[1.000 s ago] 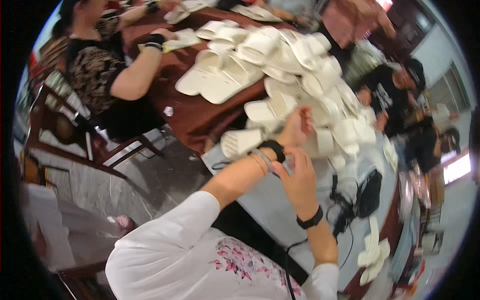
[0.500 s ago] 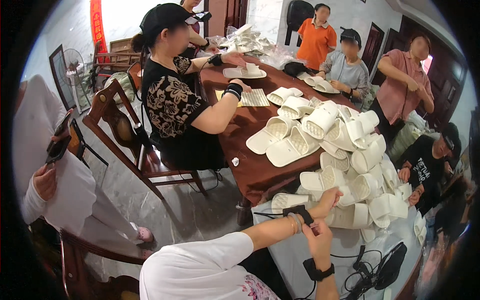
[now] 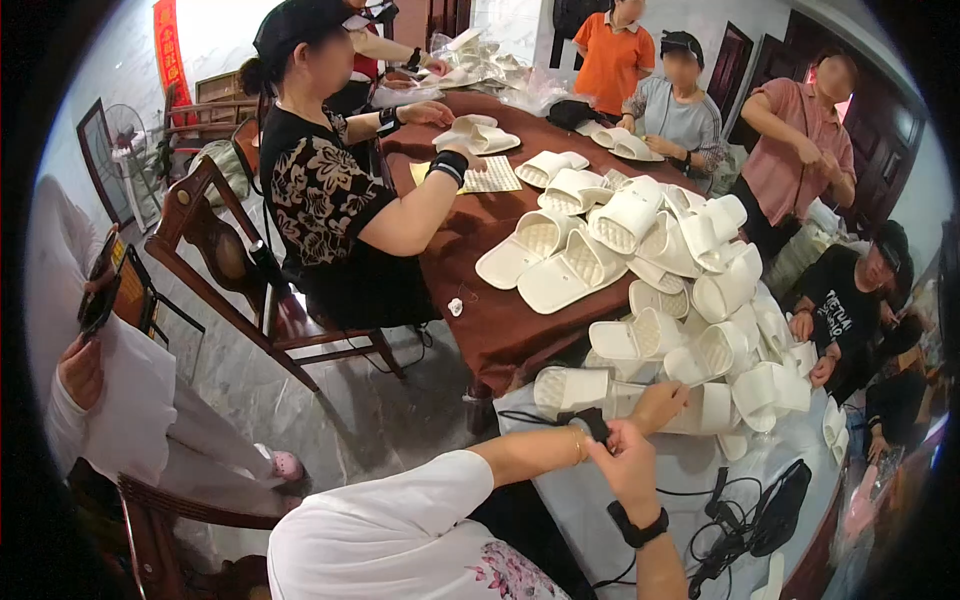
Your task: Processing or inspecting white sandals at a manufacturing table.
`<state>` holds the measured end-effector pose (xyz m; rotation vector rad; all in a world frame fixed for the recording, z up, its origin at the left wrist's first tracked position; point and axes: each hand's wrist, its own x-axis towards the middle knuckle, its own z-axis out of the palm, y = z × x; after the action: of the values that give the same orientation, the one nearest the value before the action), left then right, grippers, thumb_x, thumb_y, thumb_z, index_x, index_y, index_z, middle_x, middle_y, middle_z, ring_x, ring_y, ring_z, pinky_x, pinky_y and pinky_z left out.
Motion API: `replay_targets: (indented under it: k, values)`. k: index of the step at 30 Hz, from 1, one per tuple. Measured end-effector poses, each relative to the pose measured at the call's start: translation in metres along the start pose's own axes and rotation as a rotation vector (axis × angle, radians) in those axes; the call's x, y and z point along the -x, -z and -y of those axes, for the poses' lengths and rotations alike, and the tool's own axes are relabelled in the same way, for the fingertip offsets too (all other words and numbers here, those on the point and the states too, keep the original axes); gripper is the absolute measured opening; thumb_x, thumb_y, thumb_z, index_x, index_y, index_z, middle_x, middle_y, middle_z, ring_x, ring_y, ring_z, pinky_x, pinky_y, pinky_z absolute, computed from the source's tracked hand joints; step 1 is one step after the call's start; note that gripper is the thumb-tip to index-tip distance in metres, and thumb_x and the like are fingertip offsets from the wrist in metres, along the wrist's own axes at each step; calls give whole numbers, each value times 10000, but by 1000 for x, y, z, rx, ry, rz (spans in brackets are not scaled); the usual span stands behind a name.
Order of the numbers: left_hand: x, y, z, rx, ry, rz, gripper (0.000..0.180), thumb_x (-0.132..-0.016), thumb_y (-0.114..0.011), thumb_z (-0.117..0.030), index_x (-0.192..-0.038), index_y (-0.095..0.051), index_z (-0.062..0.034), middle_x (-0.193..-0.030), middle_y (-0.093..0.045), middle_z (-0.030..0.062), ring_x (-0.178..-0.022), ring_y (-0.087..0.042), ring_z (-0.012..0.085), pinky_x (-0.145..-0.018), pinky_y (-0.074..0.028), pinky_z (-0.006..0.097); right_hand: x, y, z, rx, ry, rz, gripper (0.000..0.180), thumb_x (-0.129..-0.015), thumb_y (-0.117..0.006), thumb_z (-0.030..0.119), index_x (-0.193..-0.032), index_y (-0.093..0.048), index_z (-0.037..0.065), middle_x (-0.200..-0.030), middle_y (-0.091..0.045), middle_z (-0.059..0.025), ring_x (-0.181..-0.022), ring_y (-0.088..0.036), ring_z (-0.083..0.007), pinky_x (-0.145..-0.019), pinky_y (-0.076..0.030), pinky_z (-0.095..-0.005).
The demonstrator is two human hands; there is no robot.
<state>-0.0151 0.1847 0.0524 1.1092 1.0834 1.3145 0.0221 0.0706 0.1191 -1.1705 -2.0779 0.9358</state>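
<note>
Since half a second ago your view has dropped a little and your hands have come lower and nearer the middle; they sat at the bottom edge before. Your left hand [image 3: 655, 400] now rests on a white slipper [image 3: 700, 405] at the near rim of the pile, fingers curled over its top. Your right hand [image 3: 625, 465] is just at 7 o'clock of the left one, closed around a small black strap [image 3: 592, 425] at your left wrist; whether the grip is tight you cannot tell from here. A black band [image 3: 638, 527] sits on your right wrist.

That slipper lies on the grey tabletop [image 3: 690, 470], with another white slipper [image 3: 572, 388] touching it at 9 o'clock. The heap of white slippers [image 3: 690, 290] runs off toward 12 and 1 o'clock, onto the brown tabletop [image 3: 500, 320]. Black cables and a black device [image 3: 780, 505] lie at 4 o'clock of your hands.

At 11 o'clock a person in a black patterned top [image 3: 320, 200] sits on a wooden chair [image 3: 230, 270], one arm reaching to the brown tabletop.
</note>
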Motion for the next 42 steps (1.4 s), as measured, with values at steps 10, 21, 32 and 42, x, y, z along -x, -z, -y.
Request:
replay_targets:
  k: [10, 21, 32, 42]
  values:
    - [62, 1, -14, -65, 191, 136, 321, -854, -479, -316, -720, -592, -47, -563, -526, 28, -490, -469, 118, -449, -373, 272, 11, 14, 31, 458, 729, 45, 192, -668, -675, 189, -836, -641, 104, -753, -531, -32, -721, -522, -216, -598, -417, -342]
    - [79, -11, 6, -337, -499, 157, 208, -779, -586, -282, -721, -593, -82, -659, -519, 56, -564, -415, 169, -537, -377, 306, -17, 12, -5, 114, 323, -267, 87, -736, -655, 122, -764, -647, 40, -709, -542, -37, -513, -533, -117, -474, -405, -237]
    - [67, -13, -30, -69, 455, 387, 209, -830, -518, -284, -741, -588, -107, -669, -554, -33, -538, -538, 151, -469, -370, 288, 12, 5, 15, 210, 628, 3, 156, -677, -608, 126, -826, -626, 82, -809, -570, -33, -830, -574, -183, -686, -476, -296]
    - [51, 52, -45, 1074, 559, 311, 109, -856, -513, -150, -766, -511, -89, -590, -388, -37, -543, -383, 101, -509, -338, 234, 63, 32, -18, 776, 728, -154, 325, -791, -526, 172, -1114, -566, 176, -1182, -529, -5, -1153, -446, -150, -1001, -285, -384]
